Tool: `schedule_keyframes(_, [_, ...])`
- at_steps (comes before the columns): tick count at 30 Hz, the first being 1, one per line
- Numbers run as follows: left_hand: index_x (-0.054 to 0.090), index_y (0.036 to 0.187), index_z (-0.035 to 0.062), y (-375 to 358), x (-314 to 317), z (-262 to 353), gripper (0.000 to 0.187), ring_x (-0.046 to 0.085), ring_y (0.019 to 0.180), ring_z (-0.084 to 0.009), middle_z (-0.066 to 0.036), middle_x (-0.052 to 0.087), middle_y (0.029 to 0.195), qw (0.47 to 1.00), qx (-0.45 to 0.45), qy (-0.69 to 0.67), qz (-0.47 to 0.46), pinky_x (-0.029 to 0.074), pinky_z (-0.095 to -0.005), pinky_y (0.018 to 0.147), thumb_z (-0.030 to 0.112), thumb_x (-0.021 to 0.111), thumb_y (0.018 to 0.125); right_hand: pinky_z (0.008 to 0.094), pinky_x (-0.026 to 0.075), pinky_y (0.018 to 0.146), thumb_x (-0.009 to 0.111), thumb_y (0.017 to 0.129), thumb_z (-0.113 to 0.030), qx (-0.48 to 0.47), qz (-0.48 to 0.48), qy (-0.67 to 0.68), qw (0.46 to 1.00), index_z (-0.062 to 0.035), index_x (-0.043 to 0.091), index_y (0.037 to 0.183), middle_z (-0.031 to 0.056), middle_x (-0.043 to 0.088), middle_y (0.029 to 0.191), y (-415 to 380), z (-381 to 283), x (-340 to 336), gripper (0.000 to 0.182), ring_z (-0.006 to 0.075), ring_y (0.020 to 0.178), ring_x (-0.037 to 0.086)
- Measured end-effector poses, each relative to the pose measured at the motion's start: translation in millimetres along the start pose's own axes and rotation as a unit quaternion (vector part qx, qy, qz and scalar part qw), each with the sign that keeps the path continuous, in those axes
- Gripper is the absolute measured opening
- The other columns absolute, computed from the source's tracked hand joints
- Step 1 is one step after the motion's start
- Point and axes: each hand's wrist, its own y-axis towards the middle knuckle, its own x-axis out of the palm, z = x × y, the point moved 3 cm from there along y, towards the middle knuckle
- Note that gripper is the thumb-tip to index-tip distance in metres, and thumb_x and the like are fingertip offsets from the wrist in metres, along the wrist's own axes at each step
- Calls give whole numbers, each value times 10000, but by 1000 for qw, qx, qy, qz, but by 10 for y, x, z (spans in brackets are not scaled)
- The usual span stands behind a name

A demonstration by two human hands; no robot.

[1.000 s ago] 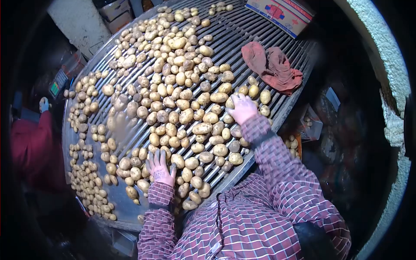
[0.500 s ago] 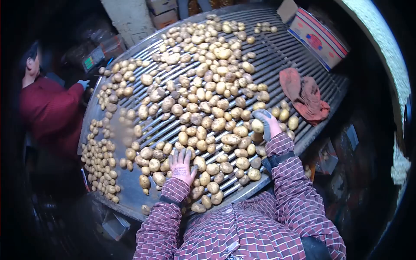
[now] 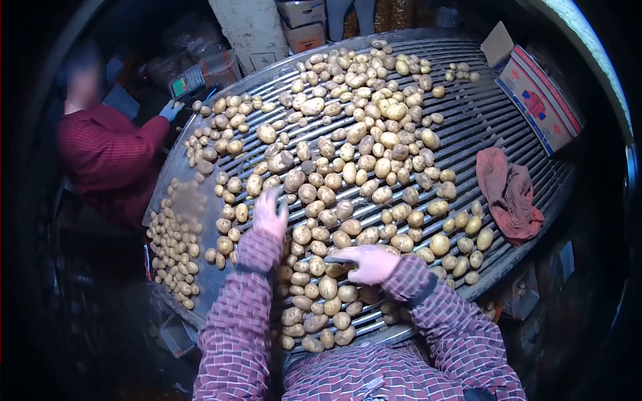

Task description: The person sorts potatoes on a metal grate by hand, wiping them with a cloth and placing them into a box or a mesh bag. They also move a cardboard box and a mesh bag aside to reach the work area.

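Note:
Many potatoes (image 3: 348, 172) of mixed sizes lie on a slatted metal sorting table (image 3: 461, 107). My left hand (image 3: 269, 215), gloved and slightly blurred, reaches over the left part of the main pile. Its thumb stands apart from the fingers, and no potato shows in it. My right hand (image 3: 372, 263) is over the potatoes nearer to me, fingers stretched out to the left. Its palm side is hidden, and I see nothing held. Smaller potatoes (image 3: 175, 248) form a separate group on the solid plate at the left.
A red cloth (image 3: 508, 194) lies at the table's right side. Behind it stands an open printed carton (image 3: 538, 100). A co-worker in a dark red top (image 3: 110, 150) is at the left edge, a gloved hand near a scale display (image 3: 187, 81). Another person's legs (image 3: 351, 17) show at the back.
My left hand has moved farther up the pile. The right hand has left a potato near the right edge and swung left toward the middle. The view has shifted left.

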Motion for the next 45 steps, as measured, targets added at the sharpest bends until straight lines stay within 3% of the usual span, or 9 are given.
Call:
schedule_keyframes(12, [519, 1303, 202, 1560, 656, -281, 687, 467, 1221, -385, -157, 464, 1340, 899, -92, 284, -319, 421, -442, 1036, 178, 779, 668, 297, 441, 991, 644, 832, -64, 140, 120, 469, 864, -1, 612, 1239, 61, 650, 1176, -505, 471, -736, 413, 136, 1095, 587])
schedule_keyframes(18, [447, 1327, 105, 943, 357, -707, 723, 567, 1130, -243, -125, 547, 1262, 958, -105, -262, -42, 454, -370, 1004, 117, 763, 677, 310, 465, 972, 630, 808, -41, 113, 89, 494, 857, -3, 596, 1254, 73, 667, 1129, -591, 647, -605, 449, 154, 1054, 619])
schedule_keyframes(20, [355, 1400, 42, 644, -93, 299, 796, 558, 1155, -271, -163, 528, 1272, 747, -230, -619, -80, 473, -408, 985, 147, 758, 722, 312, 463, 975, 655, 794, -36, 106, 94, 468, 872, -11, 578, 1283, 83, 649, 1169, -578, 645, -594, 496, 156, 1082, 605])
schedule_keyframes(22, [376, 1384, 53, 398, -110, 688, 777, 594, 1093, -287, -158, 544, 1248, 741, -159, -643, -109, 518, -417, 921, 227, 773, 740, 312, 461, 973, 689, 806, -67, 64, 126, 421, 896, -14, 529, 1337, 93, 622, 1218, -566, 583, -593, 557, 151, 1112, 586])
schedule_keyframes(27, [583, 1073, 63, -197, 436, 1612, 422, 651, 908, -247, -126, 651, 969, 901, -188, -342, -188, 516, -389, 817, 376, 714, 822, 414, 427, 1023, 803, 703, -512, 30, 185, 168, 968, -31, 329, 1466, 239, 487, 1376, -446, 406, -453, 1019, 362, 1258, 505])
schedule_keyframes(31, [603, 1026, 24, -376, 753, 1767, 287, 651, 798, -290, -159, 668, 887, 950, -94, -257, -152, 505, -385, 738, 296, 565, 943, 368, 525, 862, 792, 741, -456, 71, 210, 70, 973, -54, 460, 1387, 203, 643, 1142, -489, 572, -414, 830, 282, 1011, 674])
schedule_keyframes(34, [608, 1013, 23, -277, 600, 1757, 216, 653, 780, -320, -176, 668, 873, 899, -218, -316, -211, 510, -390, 704, 212, 516, 962, 353, 519, 870, 793, 756, -350, 123, 153, 246, 949, -60, 476, 1386, 170, 652, 1169, -510, 550, -461, 762, 229, 1015, 670])
schedule_keyframes(40, [602, 1085, 85, 353, 131, 1068, 369, 592, 1022, -364, -148, 633, 1111, 999, 49, -3, 15, 477, -432, 881, 204, 731, 761, 300, 529, 856, 771, 781, -307, 129, 124, 609, 773, -6, 468, 1358, 94, 609, 1215, -500, 791, -407, 718, 153, 970, 637])
schedule_keyframes(45, [395, 1410, 179, 568, 529, 111, 770, 429, 1267, -350, -115, 434, 1406, 972, 0, 119, -201, 367, -436, 1079, 130, 726, 716, 319, 567, 726, 813, 716, -348, 86, 163, 660, 729, -25, 425, 1387, 102, 605, 1199, -497, 846, -437, 840, 183, 885, 652])
